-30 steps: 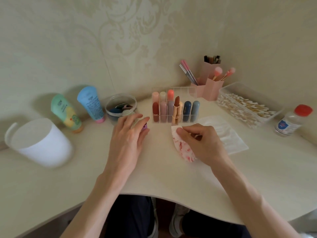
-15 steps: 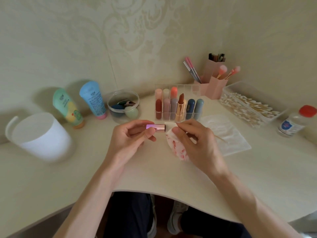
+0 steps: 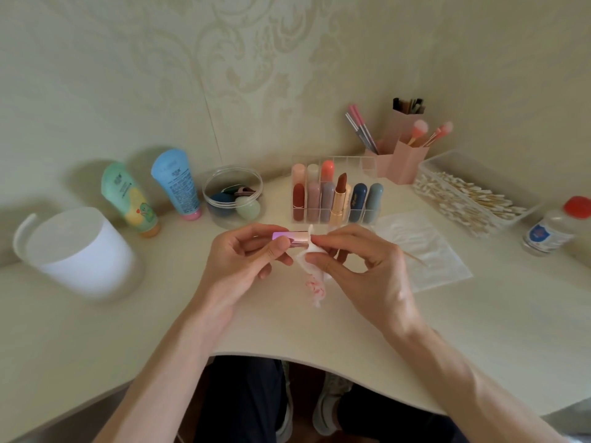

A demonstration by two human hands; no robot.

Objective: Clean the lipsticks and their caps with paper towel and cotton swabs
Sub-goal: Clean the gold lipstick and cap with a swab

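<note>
Near-edge desk is open for passage; cup blocks far left, tubes, jar and rack wall off the back, swab box and bottle crowd the right.

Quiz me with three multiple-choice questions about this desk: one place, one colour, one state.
1. Where is the cotton swab tray? A) right of the lipstick organizer B) on the lap C) on the floor.
2. The bottle's lid is: A) blue B) red C) black.
3. The left hand: A) lies flat B) hangs empty C) grips the pink cap.
Answers: A, it sits far right, beyond the organizer; B, its red top shows plainly; C, fingers curl around it while the right hand pinches the stained paper towel at its end.
</note>
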